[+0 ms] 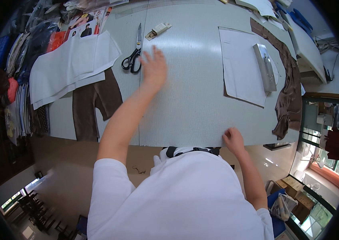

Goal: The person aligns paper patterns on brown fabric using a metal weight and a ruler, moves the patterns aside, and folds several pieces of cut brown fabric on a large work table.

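Note:
Over the pale table (184, 120) my left hand (155, 67) reaches forward, its fingers apart and slightly blurred, holding nothing. Just left of it lies a pair of tailor's shears (136, 51) with black handles, the blades pointing away from me. Beyond my fingertips sits a small pale block (159, 29), perhaps tailor's chalk on its wrapper. My right hand (234, 140) rests at the near table edge with curled fingers, and nothing shows in it. Farther up on the right, a metal weight (265, 67) lies on a white pattern piece (240, 66) over dark fabric.
Brown satin fabric (288, 78) trails along the right side. White cloth or paper pieces (73, 63) overlap cut brown fabric (83, 114) on the left. Bagged goods and folded fabrics (22, 111) crowd the left edge. A clear ruler (157, 9) lies at the far edge.

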Motion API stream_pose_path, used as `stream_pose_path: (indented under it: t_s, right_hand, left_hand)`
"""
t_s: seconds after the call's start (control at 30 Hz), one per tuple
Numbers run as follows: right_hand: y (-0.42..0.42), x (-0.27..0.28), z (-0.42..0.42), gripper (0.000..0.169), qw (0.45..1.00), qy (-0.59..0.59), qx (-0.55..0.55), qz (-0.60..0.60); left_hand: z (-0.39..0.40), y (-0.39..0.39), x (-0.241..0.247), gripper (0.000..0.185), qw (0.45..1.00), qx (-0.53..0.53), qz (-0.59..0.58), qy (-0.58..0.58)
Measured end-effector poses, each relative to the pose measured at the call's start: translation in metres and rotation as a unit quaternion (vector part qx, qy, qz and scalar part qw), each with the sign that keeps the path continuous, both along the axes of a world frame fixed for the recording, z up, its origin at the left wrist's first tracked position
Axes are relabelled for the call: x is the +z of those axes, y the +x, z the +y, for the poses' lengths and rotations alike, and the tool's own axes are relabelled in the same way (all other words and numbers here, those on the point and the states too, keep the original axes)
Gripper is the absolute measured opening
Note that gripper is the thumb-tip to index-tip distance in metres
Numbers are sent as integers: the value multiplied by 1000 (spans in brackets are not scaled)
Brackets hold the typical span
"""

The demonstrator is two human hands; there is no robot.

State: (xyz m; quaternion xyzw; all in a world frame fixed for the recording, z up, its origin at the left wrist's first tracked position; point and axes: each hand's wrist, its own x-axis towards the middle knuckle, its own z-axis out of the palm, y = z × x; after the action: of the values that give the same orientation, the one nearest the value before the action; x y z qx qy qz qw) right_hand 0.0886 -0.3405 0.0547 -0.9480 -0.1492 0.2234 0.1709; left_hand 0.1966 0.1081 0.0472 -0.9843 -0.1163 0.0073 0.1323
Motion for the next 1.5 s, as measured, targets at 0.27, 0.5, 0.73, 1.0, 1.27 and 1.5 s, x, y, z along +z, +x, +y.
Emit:
stream_pose_path:
  t_s: [0.27, 0.5, 0.73, 1.0, 1.27, 1.5]
  right_hand:
    - [8, -8, -2, 42, 996, -63, -61, 17]
    - [9, -6, -2, 45, 996, -50, -75, 3]
    - [4, -12, -1, 46, 995, -35, -91, -36]
    - [10, -11, -13, 43, 996, -19, -70, -42]
    - [38, -11, -49, 32, 996, 54, 28, 59]
    - [117, 3, -110, 29, 968, 228, -36, 95]
  left_hand:
    - [48, 20, -9, 63, 982, 165, 58, -68]
    - [-1, 5, -25, 55, 990, 105, -21, -91]
    - [-66, -38, -23, 60, 994, -12, -47, -97]
    - [-139, -74, -19, 66, 991, -72, -40, -103]
    - [-184, -75, -11, 67, 994, 13, -10, -106]
    - [-215, -68, -35, 66, 989, 141, -20, -44]
